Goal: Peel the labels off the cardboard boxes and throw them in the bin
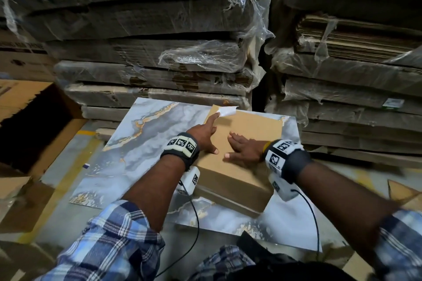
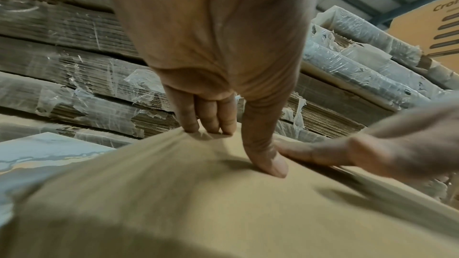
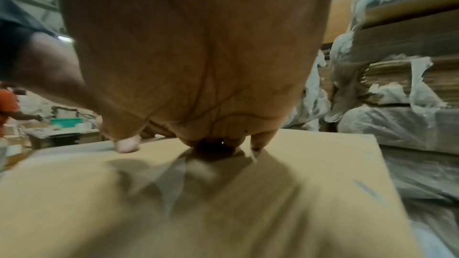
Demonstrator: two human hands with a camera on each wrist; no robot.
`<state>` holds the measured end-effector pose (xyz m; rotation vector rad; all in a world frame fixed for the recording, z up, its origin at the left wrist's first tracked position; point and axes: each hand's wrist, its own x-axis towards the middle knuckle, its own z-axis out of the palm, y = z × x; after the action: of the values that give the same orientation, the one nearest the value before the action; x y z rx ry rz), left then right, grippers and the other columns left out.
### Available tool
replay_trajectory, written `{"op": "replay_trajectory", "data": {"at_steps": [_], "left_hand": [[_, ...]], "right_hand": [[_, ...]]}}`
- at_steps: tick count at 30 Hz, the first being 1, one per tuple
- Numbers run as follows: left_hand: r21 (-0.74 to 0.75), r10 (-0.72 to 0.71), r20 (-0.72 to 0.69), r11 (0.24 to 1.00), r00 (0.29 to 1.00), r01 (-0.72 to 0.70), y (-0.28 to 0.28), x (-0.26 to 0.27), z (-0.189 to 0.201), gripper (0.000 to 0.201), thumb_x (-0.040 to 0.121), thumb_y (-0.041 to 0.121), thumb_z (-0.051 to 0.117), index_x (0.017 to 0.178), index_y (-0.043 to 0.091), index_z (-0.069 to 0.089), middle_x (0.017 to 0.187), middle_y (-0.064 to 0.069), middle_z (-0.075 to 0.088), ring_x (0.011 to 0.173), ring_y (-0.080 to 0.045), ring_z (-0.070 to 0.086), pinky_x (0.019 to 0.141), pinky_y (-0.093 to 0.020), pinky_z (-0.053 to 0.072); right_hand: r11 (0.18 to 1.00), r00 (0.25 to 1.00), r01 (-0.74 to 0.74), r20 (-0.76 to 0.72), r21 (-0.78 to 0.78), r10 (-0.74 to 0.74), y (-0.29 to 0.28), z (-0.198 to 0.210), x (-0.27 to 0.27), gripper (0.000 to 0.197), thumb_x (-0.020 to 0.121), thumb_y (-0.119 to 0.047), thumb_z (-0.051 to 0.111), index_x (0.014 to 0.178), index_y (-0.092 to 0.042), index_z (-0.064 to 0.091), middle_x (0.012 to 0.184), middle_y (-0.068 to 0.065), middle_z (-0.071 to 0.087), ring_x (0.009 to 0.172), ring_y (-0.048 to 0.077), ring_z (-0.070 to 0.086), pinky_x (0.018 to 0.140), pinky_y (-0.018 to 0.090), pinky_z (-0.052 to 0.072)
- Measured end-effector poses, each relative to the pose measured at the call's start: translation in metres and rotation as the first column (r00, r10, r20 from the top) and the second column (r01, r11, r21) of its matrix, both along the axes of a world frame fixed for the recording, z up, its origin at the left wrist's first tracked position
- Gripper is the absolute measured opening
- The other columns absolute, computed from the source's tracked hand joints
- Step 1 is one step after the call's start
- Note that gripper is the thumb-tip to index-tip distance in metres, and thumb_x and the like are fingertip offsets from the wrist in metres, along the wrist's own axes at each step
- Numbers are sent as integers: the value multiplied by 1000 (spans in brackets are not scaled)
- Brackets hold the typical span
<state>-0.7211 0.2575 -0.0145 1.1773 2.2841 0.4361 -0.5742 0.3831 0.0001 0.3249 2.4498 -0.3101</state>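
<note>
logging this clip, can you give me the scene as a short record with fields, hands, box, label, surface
left hand: flat on the box top, fingers straight, index fingertip at the label
right hand: pressed flat on the box top, fingers spread
box: plain brown cardboard, closed, lying on the tile
label: white, at the far left corner of the box, partly lifted and curled
surface: marble-patterned tile on the floor
background: wrapped stacks of flattened cardboard
bin: not identifiable

Ahead of me rise plastic-wrapped stacks of flattened cardboard point(image 1: 146, 29), a marbled tile point(image 1: 127, 143) lying on the grey floor point(image 1: 68, 157) below them.
</note>
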Motion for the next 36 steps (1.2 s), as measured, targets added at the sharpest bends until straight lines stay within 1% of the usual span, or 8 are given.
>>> {"op": "replay_trajectory", "data": {"at_steps": [6,12,16,22,27,30,33,36], "left_hand": [[-19,-24,-31,1000,999,24,1,2,4,130,68,18,90,155,36,-6,147,-6,51,127,-31,55,102,-42,48],[-12,-49,-56,999,997,49,2,0,2,127,70,20,89,155,32,-4,145,-8,53,126,-31,55,100,-41,48],[9,-40,-66,999,997,40,-1,-2,2,125,71,18,88,155,33,-3,144,-6,54,124,-31,56,97,-40,49],[24,-46,-72,999,996,48,-2,-4,-5,125,69,26,89,154,34,-2,146,-2,53,126,-29,56,98,-42,50],[36,-50,-102,998,994,54,-1,-4,-6,123,68,25,89,153,35,1,143,-4,56,124,-31,57,98,-43,50],[33,-50,-115,998,992,54,-1,-4,-7,119,68,26,90,152,35,6,141,-4,57,121,-31,59,96,-43,51],[26,-60,-131,998,990,64,-1,-4,-10,114,68,31,90,149,36,10,138,-5,59,116,-33,61,93,-44,52],[26,-64,-134,997,989,68,-1,-5,-12,111,69,32,89,148,38,10,139,-6,59,116,-33,61,92,-42,52]], "right_hand": [[998,999,36,29,56,-37,-29,1,1,107,90,-78,33,158,-9,-11,163,13,-21,153,32,-7,124,49,5],[999,998,53,37,-2,-53,-14,9,2,89,99,-66,29,158,-13,-11,165,8,-20,154,27,-6,124,48,5],[985,990,135,-45,106,-131,-23,-2,-18,104,91,-77,32,158,-9,-10,164,14,-20,153,32,-8,123,50,7],[999,1000,-30,8,26,29,-38,-5,28,95,95,-71,30,158,-15,-14,163,7,-25,153,25,-10,124,46,3],[981,988,153,-31,121,-150,-10,-5,-17,99,93,-74,31,159,-12,-11,164,10,-21,154,30,-7,123,50,7],[987,994,106,-42,117,-102,-38,-7,-9,107,89,-78,33,158,-10,-12,163,13,-21,153,33,-9,123,50,7],[998,1000,-25,-16,53,26,-51,-8,23,98,94,-71,32,157,-13,-15,163,10,-24,152,30,-12,123,49,3],[999,1000,16,-10,37,-16,-23,-2,20,86,99,-65,28,158,-18,-14,164,4,-23,153,26,-11,122,48,1]]}}
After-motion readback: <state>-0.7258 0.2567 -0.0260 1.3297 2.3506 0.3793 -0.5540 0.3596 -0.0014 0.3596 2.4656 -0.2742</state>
